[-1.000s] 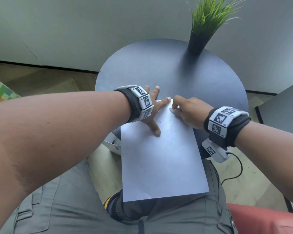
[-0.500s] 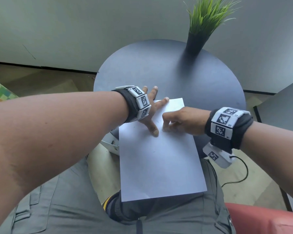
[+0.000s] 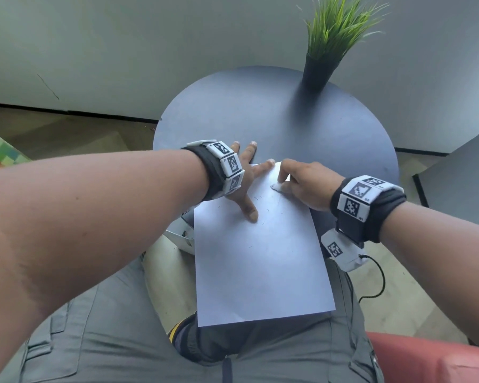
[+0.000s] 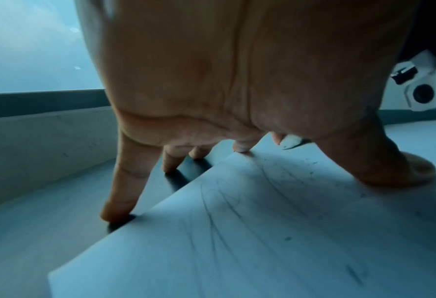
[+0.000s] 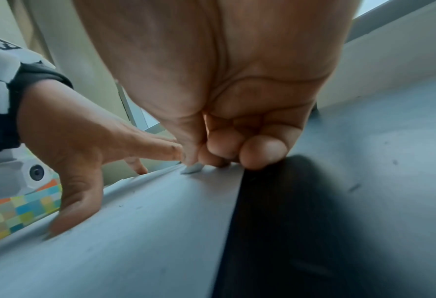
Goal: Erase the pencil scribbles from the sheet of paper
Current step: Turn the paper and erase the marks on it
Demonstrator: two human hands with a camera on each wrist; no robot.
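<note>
A white sheet of paper [image 3: 260, 261] lies on the round dark table [image 3: 274, 111] and hangs over its near edge above my lap. Faint pencil scribbles [image 4: 212, 213] and dark crumbs mark its upper part. My left hand [image 3: 246, 183] is spread flat, thumb and index finger pressing the sheet's top left, the other fingers on the table. My right hand [image 3: 302, 181] pinches a small white eraser [image 3: 277, 187] against the paper near the top edge; the eraser [image 5: 192, 168] peeks from under the curled fingers. The eraser [image 4: 291, 142] also shows beyond my left palm.
A black pot with green artificial grass [image 3: 320, 62] stands at the table's far right. A grey wall rises behind the table. A white object [image 3: 181, 236] lies under the table's left edge. A red seat [image 3: 426, 357] is at lower right, a cable [image 3: 376, 280] hangs from my right wrist.
My right hand with the eraser has moved back up toward the sheet's top edge, after sliding down and left half a second ago. My left hand stays pressed in place.
</note>
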